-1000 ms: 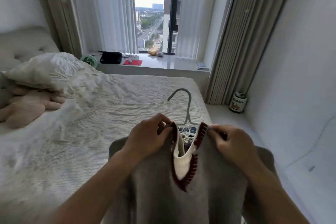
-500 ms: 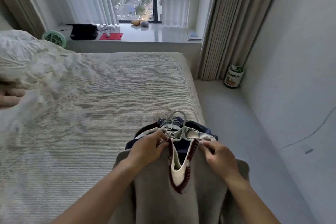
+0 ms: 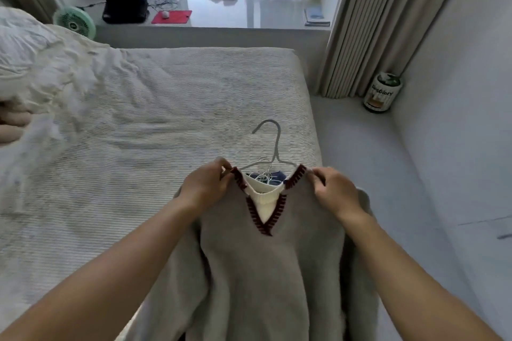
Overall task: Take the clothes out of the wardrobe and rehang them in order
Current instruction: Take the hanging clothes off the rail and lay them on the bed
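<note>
Head view: grey V-neck sweater [image 3: 266, 271] with maroon-stitched collar, on a pale hanger [image 3: 273, 147], held above the bed's [image 3: 166, 108] near corner. Left hand [image 3: 206, 188] grip pinching the left shoulder seam; right hand [image 3: 332, 191] grip pinching the right. More hangers and dark clothes behind the collar.

**Only one readable label in the whole room**

Pretty slim pickings here. The only text I can spot is on the can [image 3: 382, 92] sitting on the floor by the curtain [image 3: 368, 22], near the wall. It has dark lettering across a white band that looks like "DogDiary", though the first letters are fuzzy so don't quote me. There's smaller print lower on the label, too tiny to read.
</note>
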